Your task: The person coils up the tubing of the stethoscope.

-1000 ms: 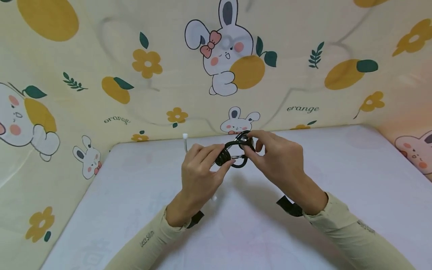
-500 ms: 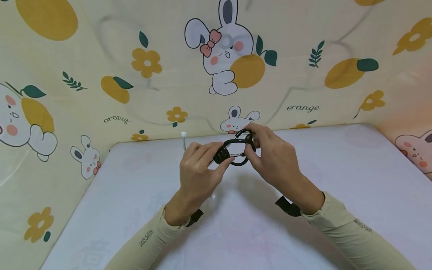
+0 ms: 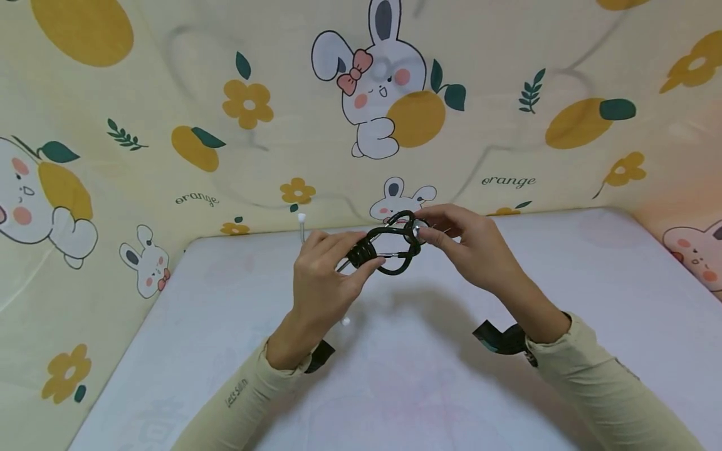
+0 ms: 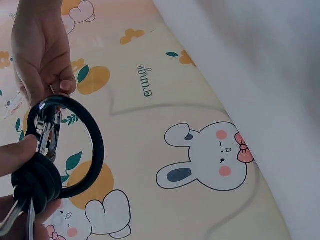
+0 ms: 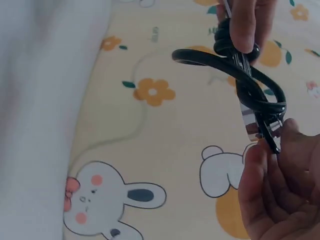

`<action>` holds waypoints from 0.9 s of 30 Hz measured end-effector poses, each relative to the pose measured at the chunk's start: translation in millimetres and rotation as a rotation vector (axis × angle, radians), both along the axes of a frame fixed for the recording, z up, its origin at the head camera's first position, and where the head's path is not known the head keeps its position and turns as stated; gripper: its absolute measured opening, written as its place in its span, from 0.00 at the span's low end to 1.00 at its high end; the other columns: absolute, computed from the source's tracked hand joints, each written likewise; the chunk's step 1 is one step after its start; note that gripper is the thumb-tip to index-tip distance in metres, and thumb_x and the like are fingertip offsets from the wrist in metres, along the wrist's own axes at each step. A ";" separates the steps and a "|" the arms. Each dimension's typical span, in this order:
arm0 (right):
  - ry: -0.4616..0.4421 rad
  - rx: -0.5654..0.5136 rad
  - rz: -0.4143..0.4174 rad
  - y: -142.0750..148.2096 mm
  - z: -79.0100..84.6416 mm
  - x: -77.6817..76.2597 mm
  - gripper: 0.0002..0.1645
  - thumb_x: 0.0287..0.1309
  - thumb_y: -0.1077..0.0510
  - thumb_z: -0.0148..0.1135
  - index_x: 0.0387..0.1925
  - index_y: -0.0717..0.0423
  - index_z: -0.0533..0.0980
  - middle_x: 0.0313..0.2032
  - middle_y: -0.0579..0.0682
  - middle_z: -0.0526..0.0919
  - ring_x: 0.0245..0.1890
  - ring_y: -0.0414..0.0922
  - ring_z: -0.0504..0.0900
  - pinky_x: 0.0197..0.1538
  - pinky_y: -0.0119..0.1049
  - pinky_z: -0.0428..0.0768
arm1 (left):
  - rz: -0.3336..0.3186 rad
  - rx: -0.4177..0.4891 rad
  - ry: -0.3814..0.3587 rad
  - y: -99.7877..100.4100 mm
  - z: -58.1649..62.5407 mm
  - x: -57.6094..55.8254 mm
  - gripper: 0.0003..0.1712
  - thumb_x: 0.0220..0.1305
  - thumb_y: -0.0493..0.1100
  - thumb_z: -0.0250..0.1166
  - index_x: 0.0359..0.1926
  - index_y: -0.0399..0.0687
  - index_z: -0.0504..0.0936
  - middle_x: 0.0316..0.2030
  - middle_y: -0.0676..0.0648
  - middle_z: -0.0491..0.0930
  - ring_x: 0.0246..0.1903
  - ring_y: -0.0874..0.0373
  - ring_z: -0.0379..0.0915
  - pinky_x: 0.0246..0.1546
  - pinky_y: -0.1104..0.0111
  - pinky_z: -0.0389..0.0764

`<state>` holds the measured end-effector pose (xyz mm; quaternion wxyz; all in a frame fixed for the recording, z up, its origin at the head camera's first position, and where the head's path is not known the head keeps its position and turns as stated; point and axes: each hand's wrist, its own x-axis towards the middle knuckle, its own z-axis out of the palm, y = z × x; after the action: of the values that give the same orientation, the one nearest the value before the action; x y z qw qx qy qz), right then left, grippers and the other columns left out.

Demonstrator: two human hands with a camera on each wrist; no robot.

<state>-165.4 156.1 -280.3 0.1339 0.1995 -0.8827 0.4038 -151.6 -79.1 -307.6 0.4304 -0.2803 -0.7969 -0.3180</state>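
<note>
A black stethoscope (image 3: 392, 270) is held up above the far part of the table, its tubing wound into a loop. My left hand (image 3: 324, 269) grips the tightly coiled tubing near the metal ear tubes, thumb below and fingers above. At the loop's right end, my right hand (image 3: 468, 247) pinches the round metal chest piece (image 3: 417, 230) between thumb and fingers. One white ear tip (image 3: 301, 218) points up behind the left hand, and another ear tip (image 3: 345, 321) shows below it. In the right wrist view, the coiled tubing (image 5: 224, 40) sits under the left thumb.
A white-covered table (image 3: 406, 376) lies under both hands. Behind it stands a cream backdrop (image 3: 316, 125) printed with rabbits and oranges. Black straps (image 3: 502, 338) are worn at the wrists, beside the beige sleeves (image 3: 609, 382).
My left hand has shifted slightly left with the coil. The right hand has moved off the top of the loop to its right side, with the thumb on the chest piece.
</note>
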 end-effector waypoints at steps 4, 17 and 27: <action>-0.135 -0.074 -0.027 0.8 2.8 -0.5 0.17 0.65 0.49 0.64 0.52 0.50 0.81 0.42 0.48 0.88 0.38 0.40 0.86 0.42 0.31 0.80 | 0.002 -0.045 -0.013 -0.9 -0.9 0.3 0.23 0.47 0.48 0.81 0.43 0.41 0.88 0.37 0.47 0.89 0.32 0.53 0.72 0.33 0.66 0.74; -0.134 -0.111 -0.089 -5.2 6.5 8.2 0.11 0.66 0.56 0.63 0.49 0.52 0.80 0.40 0.50 0.86 0.36 0.38 0.86 0.40 0.27 0.80 | 0.056 -0.156 -0.118 -3.8 8.7 5.3 0.23 0.48 0.49 0.80 0.45 0.44 0.88 0.40 0.48 0.90 0.31 0.56 0.72 0.29 0.69 0.74; -0.212 -0.025 0.002 -3.2 7.8 7.7 0.17 0.69 0.49 0.60 0.55 0.50 0.75 0.41 0.49 0.86 0.40 0.44 0.86 0.43 0.38 0.79 | 0.079 -0.122 -0.045 -1.1 8.1 7.2 0.21 0.46 0.48 0.81 0.40 0.43 0.87 0.36 0.49 0.90 0.29 0.55 0.70 0.29 0.69 0.72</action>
<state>-157.7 152.9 -272.5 0.0419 0.1550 -0.8865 0.4339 -144.5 -80.2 -299.5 0.4066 -0.2670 -0.8348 -0.2578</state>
